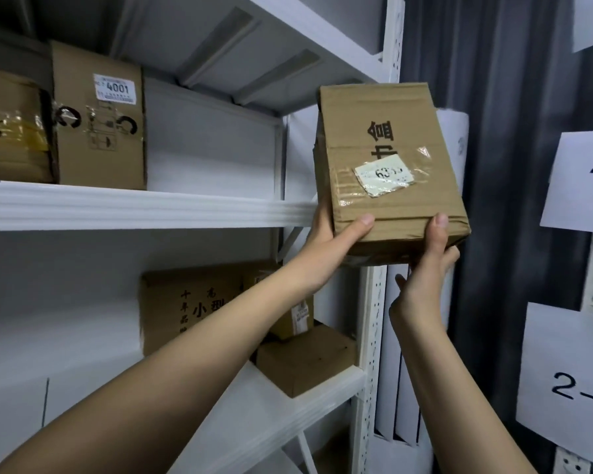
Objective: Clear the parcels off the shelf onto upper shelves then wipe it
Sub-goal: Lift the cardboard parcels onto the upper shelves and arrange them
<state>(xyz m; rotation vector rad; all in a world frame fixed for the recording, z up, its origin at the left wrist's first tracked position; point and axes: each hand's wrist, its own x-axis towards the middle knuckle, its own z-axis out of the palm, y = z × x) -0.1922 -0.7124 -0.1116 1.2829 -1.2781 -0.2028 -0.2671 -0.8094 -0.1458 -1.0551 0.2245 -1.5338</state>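
Note:
A brown cardboard parcel (387,159) with a taped white label is held up in the air at the right end of the upper shelf (134,203). My left hand (332,241) grips its lower left corner, thumb on the front. My right hand (428,265) grips its lower right edge from beneath, thumb on the front. On the lower shelf (288,415) stand a large printed parcel (189,306), a small flat parcel (305,360) and a narrow parcel (295,316) partly hidden by my left arm.
Two parcels stand at the left of the upper shelf, one labelled 4001 (100,118) and a taped one (12,128). A white perforated upright (370,336) bounds the rack on the right. Beyond it hang a dark curtain (507,131) and paper signs (575,374).

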